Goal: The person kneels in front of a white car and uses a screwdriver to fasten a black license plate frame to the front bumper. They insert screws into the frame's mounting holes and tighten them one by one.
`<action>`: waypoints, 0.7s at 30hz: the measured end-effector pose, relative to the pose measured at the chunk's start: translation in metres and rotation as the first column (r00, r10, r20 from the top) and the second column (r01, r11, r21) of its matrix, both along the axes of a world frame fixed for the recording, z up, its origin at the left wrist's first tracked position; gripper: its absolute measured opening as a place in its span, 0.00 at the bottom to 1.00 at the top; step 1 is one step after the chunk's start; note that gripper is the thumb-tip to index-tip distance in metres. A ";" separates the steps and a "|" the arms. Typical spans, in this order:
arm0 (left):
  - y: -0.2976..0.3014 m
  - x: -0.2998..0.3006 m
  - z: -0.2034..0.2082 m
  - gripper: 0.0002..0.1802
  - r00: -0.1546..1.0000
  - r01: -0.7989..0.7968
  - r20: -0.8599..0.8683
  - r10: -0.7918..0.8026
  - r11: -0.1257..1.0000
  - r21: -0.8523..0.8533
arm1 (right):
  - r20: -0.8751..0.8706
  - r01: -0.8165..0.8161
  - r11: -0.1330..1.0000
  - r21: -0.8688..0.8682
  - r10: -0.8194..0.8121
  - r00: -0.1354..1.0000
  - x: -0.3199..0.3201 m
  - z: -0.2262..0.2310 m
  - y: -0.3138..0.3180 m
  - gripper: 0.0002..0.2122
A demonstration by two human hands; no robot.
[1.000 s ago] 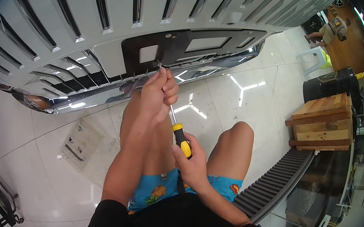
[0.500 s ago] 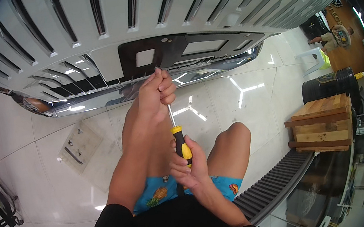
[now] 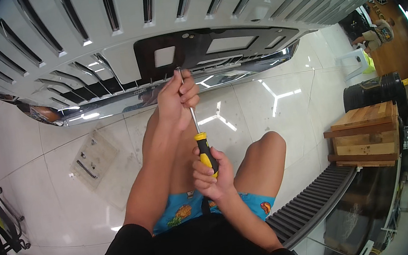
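**Screwdriver set against the grille's dark panel**

Glossy white floor tiles (image 3: 271, 93) spread under a large white slatted car grille (image 3: 149, 26) lying across the top of the view, its chrome lower strip (image 3: 123, 102) catching the ceiling lights. At the grille's centre sits a dark panel (image 3: 194, 51) with pale rectangular openings. The right hand (image 3: 213, 175) is wrapped fully closed around the yellow-and-black handle of a screwdriver (image 3: 203, 148), low in front of the person's knees. From that fist the thin metal shaft rises to the left hand (image 3: 177, 100), whose fingers (image 3: 189, 91) are pinched shut around the shaft near its upper end. The tip meets the lower edge of the dark panel (the exact contact spot is too small to make out). Off to the right stands a stack of wooden crates (image 3: 365, 137), well apart from both hands, and a flat grey plate (image 3: 92, 160) lies on the tiles to the left.
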State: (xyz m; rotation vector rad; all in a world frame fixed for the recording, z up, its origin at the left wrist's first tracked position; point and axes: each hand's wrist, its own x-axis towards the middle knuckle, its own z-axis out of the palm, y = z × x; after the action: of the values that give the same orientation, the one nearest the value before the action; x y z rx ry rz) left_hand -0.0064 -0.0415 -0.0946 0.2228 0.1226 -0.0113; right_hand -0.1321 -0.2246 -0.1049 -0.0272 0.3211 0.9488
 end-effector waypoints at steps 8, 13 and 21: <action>-0.021 -0.048 -0.008 0.14 0.993 0.117 0.034 -0.117 0.993 -0.007 | 0.432 0.205 0.636 -0.744 0.224 0.873 0.003 0.011 0.007 0.18; -0.020 -0.041 -0.016 0.15 0.979 0.161 0.140 -0.146 0.982 -0.100 | 0.623 0.824 0.122 -0.553 0.717 0.313 0.005 0.031 0.012 0.16; -0.019 -0.038 -0.014 0.15 0.981 0.156 0.129 -0.144 0.984 -0.082 | 0.452 0.164 0.747 -0.644 0.199 0.870 0.008 0.024 0.003 0.20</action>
State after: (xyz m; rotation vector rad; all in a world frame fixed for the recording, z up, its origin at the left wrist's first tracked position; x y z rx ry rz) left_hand -0.0449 -0.0605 -0.1087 0.1397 -0.0179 -0.1530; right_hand -0.1242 -0.2221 -0.0807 -0.9392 0.1622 0.7659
